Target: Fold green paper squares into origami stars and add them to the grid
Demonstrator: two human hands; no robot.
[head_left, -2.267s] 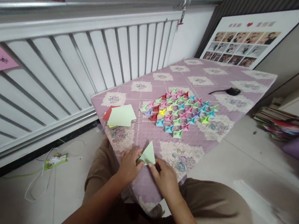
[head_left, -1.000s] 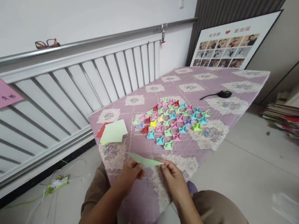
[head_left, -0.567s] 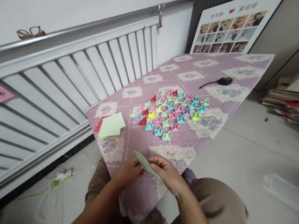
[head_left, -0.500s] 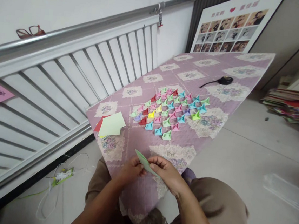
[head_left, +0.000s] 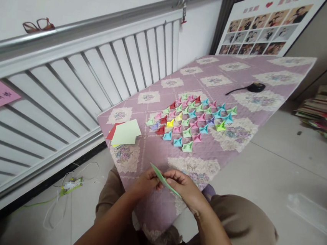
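Observation:
A folded piece of light green paper (head_left: 158, 173) is held between my two hands above the table's near corner. My left hand (head_left: 145, 182) pinches its lower left side, and my right hand (head_left: 182, 184) grips it from the right with the thumb on top. Beyond my hands, several small folded paper shapes (head_left: 178, 117) in green, pink, red, blue and yellow stand in slanting rows. To their left lies a stack of paper sheets (head_left: 127, 133), pale green on top with red and yellow edges showing beneath.
The table has a purple floral cloth (head_left: 152, 148). A black object with a thin strap (head_left: 256, 87) lies at its far right. A white radiator (head_left: 83, 80) runs along the left side. A power strip (head_left: 72, 185) with cables is on the floor.
The view has shifted slightly, so the table contents appear a little farther right. The green paper is turned more edge-on, still in both hands.

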